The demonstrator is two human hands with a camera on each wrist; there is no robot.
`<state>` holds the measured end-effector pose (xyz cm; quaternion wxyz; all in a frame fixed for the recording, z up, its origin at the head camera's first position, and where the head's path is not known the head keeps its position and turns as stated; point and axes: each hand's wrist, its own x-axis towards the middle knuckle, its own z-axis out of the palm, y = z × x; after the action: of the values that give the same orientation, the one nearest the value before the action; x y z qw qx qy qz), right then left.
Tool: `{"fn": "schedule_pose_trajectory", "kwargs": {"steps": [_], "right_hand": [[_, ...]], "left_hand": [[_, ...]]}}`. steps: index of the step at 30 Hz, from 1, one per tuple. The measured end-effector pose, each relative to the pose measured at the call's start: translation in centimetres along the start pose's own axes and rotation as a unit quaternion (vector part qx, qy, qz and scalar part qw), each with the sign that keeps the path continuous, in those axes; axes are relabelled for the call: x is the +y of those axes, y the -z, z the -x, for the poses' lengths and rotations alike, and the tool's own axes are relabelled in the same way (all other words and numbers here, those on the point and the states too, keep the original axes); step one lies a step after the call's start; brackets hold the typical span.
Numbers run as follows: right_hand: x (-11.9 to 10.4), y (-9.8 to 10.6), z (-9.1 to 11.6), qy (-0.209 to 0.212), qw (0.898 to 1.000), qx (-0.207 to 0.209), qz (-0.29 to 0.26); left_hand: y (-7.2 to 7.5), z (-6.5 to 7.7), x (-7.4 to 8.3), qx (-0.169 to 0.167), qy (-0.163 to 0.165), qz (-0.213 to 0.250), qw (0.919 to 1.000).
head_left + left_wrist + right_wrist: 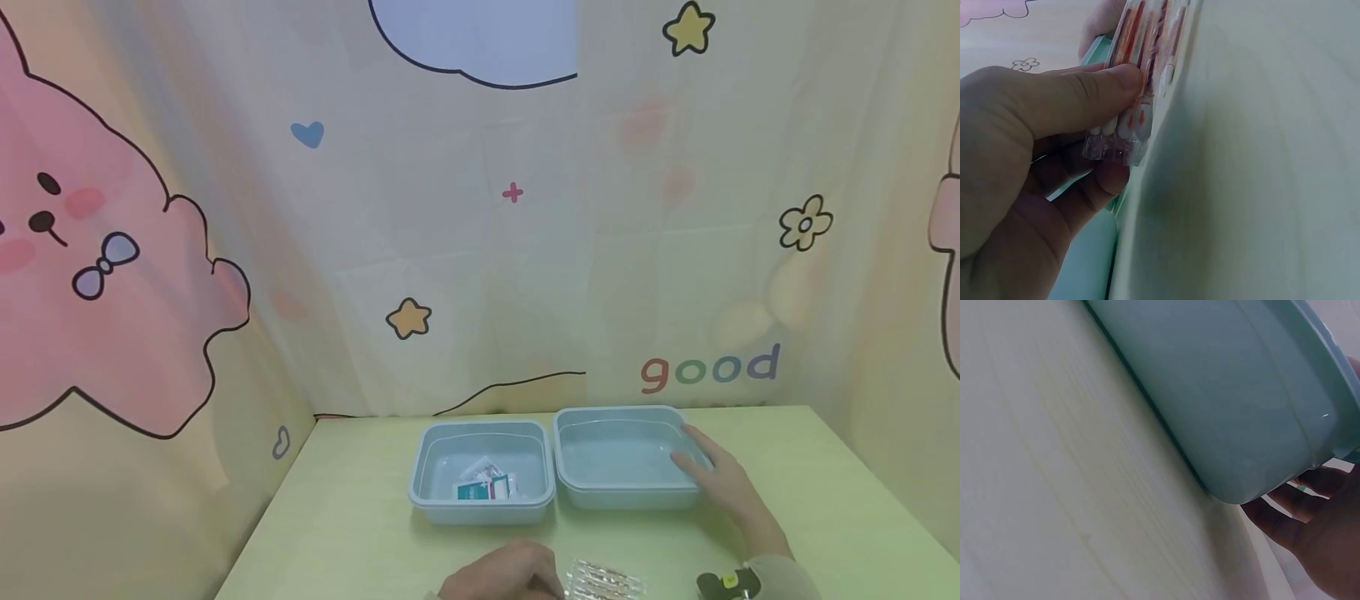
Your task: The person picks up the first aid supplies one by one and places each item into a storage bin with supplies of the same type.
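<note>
My left hand (504,572) pinches a clear pack of cotton swabs (1147,47) with reddish-brown sticks and white ends. The thumb lies over the pack in the left wrist view, and fingers are beneath its end. At the lower edge of the head view, only part of that hand shows. My right hand (726,482) grips the right side of a pale blue plastic bin (630,497), thumb over the rim. In the right wrist view, several fingers (1282,526) curl against the bin's outer wall. The bin's visible inside holds nothing.
A second pale blue bin (483,513) stands close on the left. Small packets (483,487), some white and teal, lie in it. Both bins rest on a light yellow-green table (322,533), with a printed curtain (480,250) behind and at the sides.
</note>
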<state>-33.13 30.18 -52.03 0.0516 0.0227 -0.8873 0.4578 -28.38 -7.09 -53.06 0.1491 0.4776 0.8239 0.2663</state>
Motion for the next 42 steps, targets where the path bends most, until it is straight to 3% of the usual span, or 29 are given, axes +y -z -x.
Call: {"fn": "schedule_pose_trajectory", "kwargs": {"steps": [5,12,17,24,27,42], "right_hand": [[0.1,-0.1,0.1,0.000,1.000,-0.002,-0.003],[0.4,0.0,0.1,0.002,1.000,0.002,-0.005],[0.6,-0.1,0.0,-0.003,1.000,-0.003,-0.008],[0.7,0.0,-0.2,0.000,1.000,0.000,0.000],[0.5,0.1,-0.2,0.007,1.000,0.001,-0.001],[0.3,0.0,-0.2,0.010,1.000,0.002,0.001]], "left_hand": [[0.3,0.1,0.1,0.018,-0.044,-0.004,0.9988],[1.0,0.3,0.6,0.044,-0.055,-0.006,0.9975],[1.6,0.2,0.6,0.055,-0.081,-0.023,0.9949],[2.5,0.1,0.8,0.125,-0.165,-0.096,0.9737],[2.8,0.2,1.0,0.141,-0.172,-0.109,0.9688],[4.2,-0.9,1.5,0.192,-0.155,-0.082,0.9655]]}}
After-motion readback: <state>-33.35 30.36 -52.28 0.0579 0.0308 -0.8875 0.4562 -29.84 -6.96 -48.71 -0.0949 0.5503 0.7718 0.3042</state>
